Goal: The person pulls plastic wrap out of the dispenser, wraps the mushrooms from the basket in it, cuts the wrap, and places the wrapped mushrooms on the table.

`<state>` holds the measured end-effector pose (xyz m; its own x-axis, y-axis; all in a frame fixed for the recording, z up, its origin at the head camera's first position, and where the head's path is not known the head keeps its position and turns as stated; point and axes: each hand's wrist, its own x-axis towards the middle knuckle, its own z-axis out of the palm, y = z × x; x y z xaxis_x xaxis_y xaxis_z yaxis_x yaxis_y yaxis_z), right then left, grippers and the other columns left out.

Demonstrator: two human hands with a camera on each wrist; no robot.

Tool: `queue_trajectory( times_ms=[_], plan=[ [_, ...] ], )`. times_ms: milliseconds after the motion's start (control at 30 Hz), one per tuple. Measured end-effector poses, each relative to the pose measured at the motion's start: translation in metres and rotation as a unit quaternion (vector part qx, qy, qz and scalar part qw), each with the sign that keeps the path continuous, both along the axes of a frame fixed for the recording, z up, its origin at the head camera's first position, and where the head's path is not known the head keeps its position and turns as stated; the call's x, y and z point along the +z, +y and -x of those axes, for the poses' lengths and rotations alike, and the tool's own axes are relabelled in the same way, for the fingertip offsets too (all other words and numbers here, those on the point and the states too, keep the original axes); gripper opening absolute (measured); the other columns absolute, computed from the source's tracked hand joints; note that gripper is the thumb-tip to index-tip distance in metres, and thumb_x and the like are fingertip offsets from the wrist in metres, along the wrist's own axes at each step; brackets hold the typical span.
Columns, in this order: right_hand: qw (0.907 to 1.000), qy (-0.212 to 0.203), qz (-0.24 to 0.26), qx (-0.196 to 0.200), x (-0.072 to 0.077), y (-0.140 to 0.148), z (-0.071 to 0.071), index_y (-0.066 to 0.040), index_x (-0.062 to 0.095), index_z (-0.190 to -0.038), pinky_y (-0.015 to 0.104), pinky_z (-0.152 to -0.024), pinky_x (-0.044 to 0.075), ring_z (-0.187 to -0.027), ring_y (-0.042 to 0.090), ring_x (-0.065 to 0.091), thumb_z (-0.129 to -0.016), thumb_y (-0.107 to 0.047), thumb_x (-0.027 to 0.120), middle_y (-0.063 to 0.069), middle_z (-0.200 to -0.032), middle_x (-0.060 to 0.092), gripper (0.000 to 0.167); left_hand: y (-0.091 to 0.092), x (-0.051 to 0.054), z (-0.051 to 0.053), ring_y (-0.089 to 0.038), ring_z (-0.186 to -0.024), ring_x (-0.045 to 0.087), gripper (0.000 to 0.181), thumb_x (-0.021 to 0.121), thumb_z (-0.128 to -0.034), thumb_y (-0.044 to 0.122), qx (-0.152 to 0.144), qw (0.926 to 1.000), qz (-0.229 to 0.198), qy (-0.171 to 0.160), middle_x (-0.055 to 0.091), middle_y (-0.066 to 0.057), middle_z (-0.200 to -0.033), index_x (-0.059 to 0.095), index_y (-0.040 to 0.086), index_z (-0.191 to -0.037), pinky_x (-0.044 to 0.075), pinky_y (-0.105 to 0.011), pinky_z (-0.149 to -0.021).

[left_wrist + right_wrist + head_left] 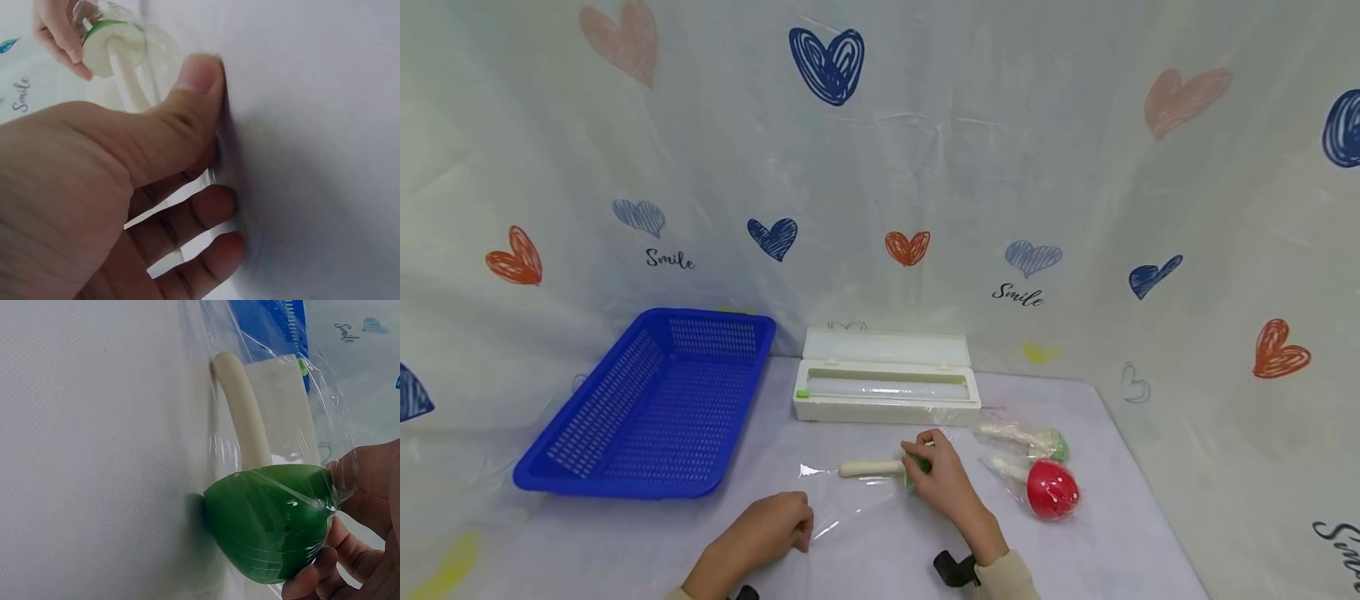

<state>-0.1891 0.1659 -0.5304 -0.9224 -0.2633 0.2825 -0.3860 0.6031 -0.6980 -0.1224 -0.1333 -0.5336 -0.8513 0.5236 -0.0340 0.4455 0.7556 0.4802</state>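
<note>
A toy mushroom (871, 469) with a green cap (269, 519) and a cream stem (242, 412) lies on a sheet of cling film (850, 507). My right hand (947, 482) grips the cap's edge, with film drawn up over the cap between its fingers. My left hand (767, 527) pinches the film's near left edge, low against the table. In the left wrist view its thumb (199, 74) hides most of the pinch. The mushroom's flat pale underside (103, 56) shows beyond it.
A white cling film dispenser (887, 410) stands with its lid raised behind the hands. To the left sits a blue plastic basket (625, 486). Two film-wrapped toys lie at the right: one red (1052, 490), one pale with green (1048, 444). A heart-print curtain hangs behind.
</note>
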Motion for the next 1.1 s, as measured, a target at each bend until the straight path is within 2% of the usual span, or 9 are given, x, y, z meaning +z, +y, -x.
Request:
queue_trajectory(
  times_ms=[233, 367, 467, 567, 667, 833, 933, 1033, 1100],
  plan=[
    [1.0000, -0.003, 0.002, 0.007, 0.000, -0.002, 0.002, 0.003, 0.076, -0.115, 0.025, -0.076, 0.046, -0.090, 0.015, 0.048, -0.093, -0.006, 0.072, 0.005, -0.105, 0.056, 0.024, -0.002, -0.002, 0.002, 0.001, -0.071, 0.050, 0.017, 0.079, -0.0854, 0.013, 0.019, 0.9996, -0.015, 0.014, 0.057, 0.017, -0.077, 0.065, 0.021, -0.081, 0.047, -0.027, -0.063],
    [1.0000, -0.002, -0.001, 0.009, -0.001, -0.002, 0.003, 0.002, 0.076, -0.115, 0.025, -0.077, 0.047, -0.091, 0.014, 0.049, -0.093, -0.007, 0.072, 0.004, -0.105, 0.056, 0.024, -0.003, 0.008, 0.003, -0.003, -0.080, 0.058, 0.012, 0.075, -0.0906, 0.010, 0.044, 0.9984, -0.032, 0.013, 0.062, 0.014, -0.086, 0.068, 0.019, -0.090, 0.052, -0.031, -0.070],
    [1.0000, 0.001, -0.003, 0.007, -0.002, -0.001, 0.003, 0.002, 0.077, -0.114, 0.025, -0.076, 0.047, -0.091, 0.013, 0.049, -0.093, -0.008, 0.072, 0.004, -0.105, 0.055, 0.024, -0.001, 0.017, 0.012, -0.004, -0.086, 0.062, 0.011, 0.072, -0.0935, 0.008, 0.077, 0.9947, -0.056, 0.041, 0.064, 0.014, -0.090, 0.070, 0.019, -0.095, 0.055, -0.030, -0.075],
    [0.9999, 0.004, -0.008, 0.006, -0.002, 0.000, 0.002, 0.002, 0.077, -0.113, 0.025, -0.075, 0.047, -0.090, 0.013, 0.049, -0.093, -0.008, 0.072, 0.004, -0.104, 0.056, 0.023, 0.004, 0.024, 0.025, -0.003, -0.083, 0.061, 0.012, 0.073, -0.0936, 0.007, 0.128, 0.9841, -0.102, 0.070, 0.064, 0.013, -0.090, 0.073, 0.019, -0.095, 0.054, -0.026, -0.074],
    [0.9999, 0.005, -0.011, 0.011, -0.001, 0.000, 0.001, 0.002, 0.077, -0.114, 0.024, -0.074, 0.046, -0.089, 0.013, 0.049, -0.094, -0.009, 0.071, 0.005, -0.105, 0.056, 0.023, 0.014, 0.024, 0.041, -0.004, -0.078, 0.057, 0.010, 0.075, -0.0918, 0.006, 0.177, 0.9665, -0.153, 0.105, 0.065, 0.009, -0.088, 0.075, 0.015, -0.093, 0.051, -0.024, -0.069],
    [0.9998, -0.010, -0.016, 0.009, 0.002, 0.001, 0.001, 0.002, 0.077, -0.115, 0.024, -0.074, 0.045, -0.089, 0.014, 0.048, -0.095, -0.009, 0.070, 0.006, -0.105, 0.055, 0.023, 0.041, 0.011, 0.066, -0.012, -0.074, 0.060, 0.006, 0.077, -0.0895, 0.002, 0.234, 0.9296, -0.233, 0.164, 0.068, -0.004, -0.086, 0.077, 0.006, -0.095, 0.050, -0.025, -0.064],
    [0.9998, -0.013, -0.018, 0.003, 0.003, 0.001, 0.001, 0.001, 0.076, -0.115, 0.026, -0.075, 0.046, -0.089, 0.014, 0.048, -0.095, -0.009, 0.070, 0.006, -0.106, 0.055, 0.023, 0.058, 0.001, 0.078, -0.017, -0.075, 0.065, 0.008, 0.078, -0.0890, 0.001, 0.266, 0.9096, -0.282, 0.148, 0.068, -0.008, -0.087, 0.077, 0.003, -0.097, 0.054, -0.025, -0.064],
    [0.9996, -0.016, -0.022, 0.004, 0.002, 0.001, 0.001, 0.002, 0.076, -0.116, 0.027, -0.076, 0.046, -0.090, 0.015, 0.048, -0.096, -0.011, 0.070, 0.007, -0.107, 0.055, 0.024, 0.067, -0.008, 0.082, -0.018, -0.078, 0.068, 0.010, 0.080, -0.0870, 0.002, 0.273, 0.9048, -0.305, 0.117, 0.067, -0.006, -0.086, 0.076, 0.004, -0.096, 0.057, -0.027, -0.068],
    [0.9996, -0.017, -0.023, 0.008, 0.002, 0.001, 0.001, 0.002, 0.075, -0.117, 0.029, -0.078, 0.047, -0.091, 0.015, 0.049, -0.097, -0.012, 0.069, 0.007, -0.108, 0.055, 0.025, 0.070, -0.014, 0.080, -0.019, -0.082, 0.069, 0.009, 0.081, -0.0860, 0.004, 0.265, 0.9138, -0.286, 0.112, 0.069, -0.003, -0.085, 0.077, 0.006, -0.094, 0.057, -0.031, -0.074]
  ],
)
